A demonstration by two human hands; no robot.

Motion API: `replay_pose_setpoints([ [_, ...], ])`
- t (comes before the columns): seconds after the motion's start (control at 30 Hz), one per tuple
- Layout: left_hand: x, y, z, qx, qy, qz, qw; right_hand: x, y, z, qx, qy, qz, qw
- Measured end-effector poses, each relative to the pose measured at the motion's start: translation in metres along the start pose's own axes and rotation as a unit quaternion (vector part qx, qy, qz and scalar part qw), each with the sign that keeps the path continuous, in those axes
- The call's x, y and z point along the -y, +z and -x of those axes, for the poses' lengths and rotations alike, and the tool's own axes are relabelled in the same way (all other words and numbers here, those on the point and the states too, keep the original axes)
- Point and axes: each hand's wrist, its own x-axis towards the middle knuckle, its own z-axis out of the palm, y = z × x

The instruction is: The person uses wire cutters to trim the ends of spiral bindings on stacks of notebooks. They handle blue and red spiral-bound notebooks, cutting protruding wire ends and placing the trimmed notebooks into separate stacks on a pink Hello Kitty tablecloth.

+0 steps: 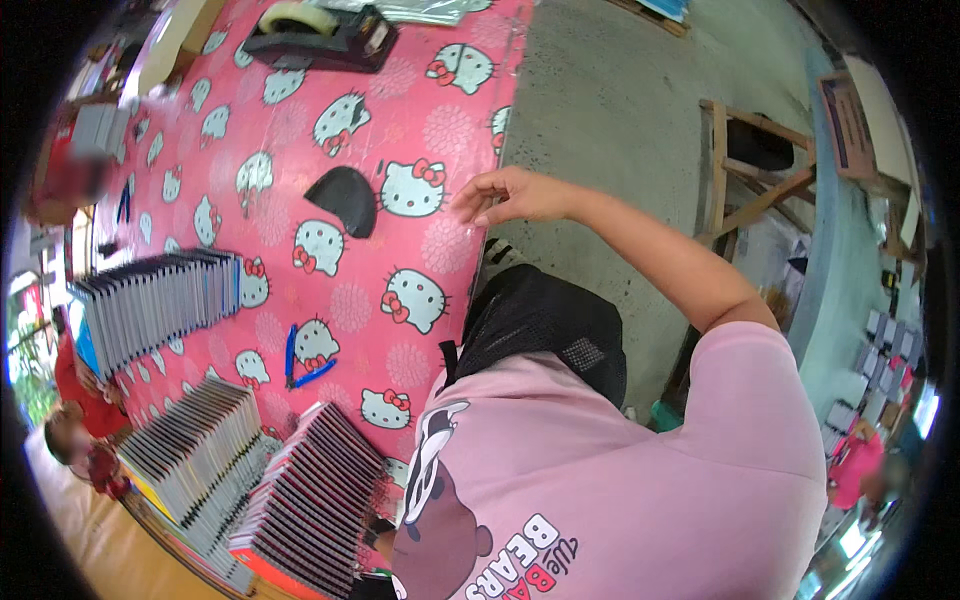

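My right hand (510, 196) hovers by the edge of the pink patterned table cover (350, 285), fingers loosely curled and apart, holding nothing. Left of it, a flat black piece (346, 200) with a rounded edge lies on the cover. Blue-handled pliers (292, 358) rest spread farther down the table. Close to my body stands a row of spiral-bound notebooks (308, 500) with black bindings. A small patch of skin beside that row may be my left hand (384, 544); its fingers are hidden.
Two more notebook rows, one at left (160, 305) and another below it (195, 440), line the table. A black tape dispenser (320, 40) sits at the far end. Right of the table are concrete floor (620, 130) and a wooden frame (760, 170). Other people are at both sides.
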Motion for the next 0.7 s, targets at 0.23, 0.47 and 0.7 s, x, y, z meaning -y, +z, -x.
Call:
replay_pose_setpoints([
  [0.23, -0.026, 0.021, -0.021, 0.031, 0.037, 0.001, 0.999, -0.016, 0.004, -0.009, -0.010, -0.062, 0.049, 0.997],
  [0.47, -0.046, 0.034, -0.032, 0.047, 0.063, 0.003, 0.997, -0.025, 0.001, -0.015, -0.006, -0.103, 0.058, 0.993],
  [0.7, -0.059, 0.042, -0.031, 0.057, 0.079, -0.003, 0.995, -0.031, 0.004, -0.015, -0.004, -0.106, 0.041, 0.993],
])
